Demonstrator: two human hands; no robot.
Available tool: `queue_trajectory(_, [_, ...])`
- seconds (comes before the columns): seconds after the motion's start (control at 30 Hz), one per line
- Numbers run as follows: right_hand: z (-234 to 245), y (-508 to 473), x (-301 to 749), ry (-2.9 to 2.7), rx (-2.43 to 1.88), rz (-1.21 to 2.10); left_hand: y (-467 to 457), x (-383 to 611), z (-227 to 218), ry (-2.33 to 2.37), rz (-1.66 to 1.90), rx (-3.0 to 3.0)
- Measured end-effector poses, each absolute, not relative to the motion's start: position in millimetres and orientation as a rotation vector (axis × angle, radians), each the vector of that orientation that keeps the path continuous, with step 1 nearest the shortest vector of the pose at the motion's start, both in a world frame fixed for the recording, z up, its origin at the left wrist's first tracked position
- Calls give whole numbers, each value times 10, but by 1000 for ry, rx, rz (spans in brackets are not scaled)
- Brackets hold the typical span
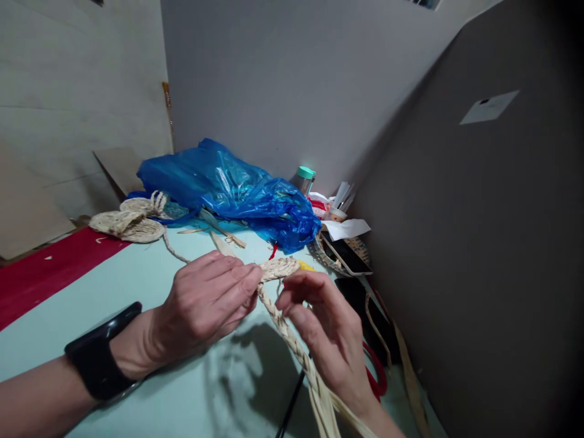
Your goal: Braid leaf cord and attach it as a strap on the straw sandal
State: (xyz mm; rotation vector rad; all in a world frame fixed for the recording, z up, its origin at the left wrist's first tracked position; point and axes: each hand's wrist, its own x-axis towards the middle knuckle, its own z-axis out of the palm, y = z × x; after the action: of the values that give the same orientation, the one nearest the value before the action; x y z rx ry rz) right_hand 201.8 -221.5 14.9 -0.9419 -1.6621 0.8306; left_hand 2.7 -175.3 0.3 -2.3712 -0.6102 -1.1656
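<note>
My left hand (210,298), with a black band at the wrist, pinches a small coiled piece of pale straw braid (279,268). From that piece the braided strip (285,331) runs down toward me and ends in loose flat strands (322,404). Beside the strip is my right hand (323,322), its fingers curved and the thumb apart from them, with nothing plainly held. Whether its fingertips touch the braid is hard to tell. Further left lie braided straw soles (130,225) with a braid tail reaching toward my left hand.
A blue plastic bag (219,182) lies at the back. Behind it stands a bottle with a green lid (306,176). A phone (344,252), a white paper (347,229) and red-handled scissors (376,371) are at the right, by the grey partition (479,243). Red cloth (45,267) covers the left edge.
</note>
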Motion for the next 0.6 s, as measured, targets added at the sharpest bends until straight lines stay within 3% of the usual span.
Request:
queue_trajectory(0.13, [198,-2209,1975,-1524,-937,1526,-1739,12,36,-634,-1178,-2324])
queue_trajectory(0.23, [221,-2182,1961,-1477,-921,1762,-1704,30,47,-682,-1297,-2317])
queue_trajectory(0.4, [198,-2115,1958,-1567,-950,1624,-1703,133,50,-1152,-1558,-2370])
queue_trajectory(0.6, [81,-2059,2023,-1803,-1084,1165,-1710,179,44,-1799,-1799,-2352])
